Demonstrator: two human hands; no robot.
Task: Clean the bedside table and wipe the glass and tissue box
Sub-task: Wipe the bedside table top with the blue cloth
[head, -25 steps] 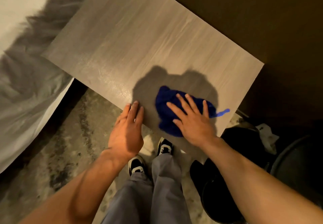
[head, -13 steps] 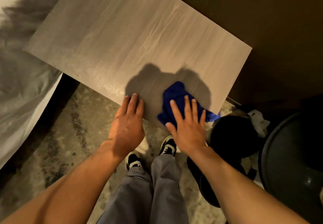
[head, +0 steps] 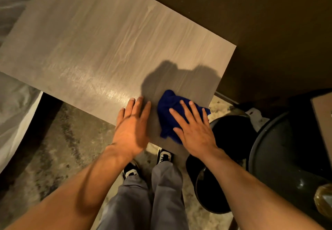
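Observation:
The grey wood-grain bedside table [head: 107, 41] fills the upper left, its top bare and shiny with streaks near the front edge. A crumpled blue cloth [head: 168, 104] lies near the table's front right corner. My right hand [head: 195, 132] presses flat on the cloth with fingers spread. My left hand [head: 131, 127] rests flat on the table's front edge just left of the cloth, holding nothing. No glass or tissue box stands on the table.
A black bin [head: 231, 131] stands on the floor right of the table corner. A dark round surface [head: 287, 158] sits further right, with an amber glassy object [head: 323, 201] on it. White bedding [head: 14, 118] lies at the left. My shoes and grey trousers are below.
My right hand has dragged the blue cloth toward the table's near right corner. My left hand has stayed flat at the front edge. The view has shifted slightly.

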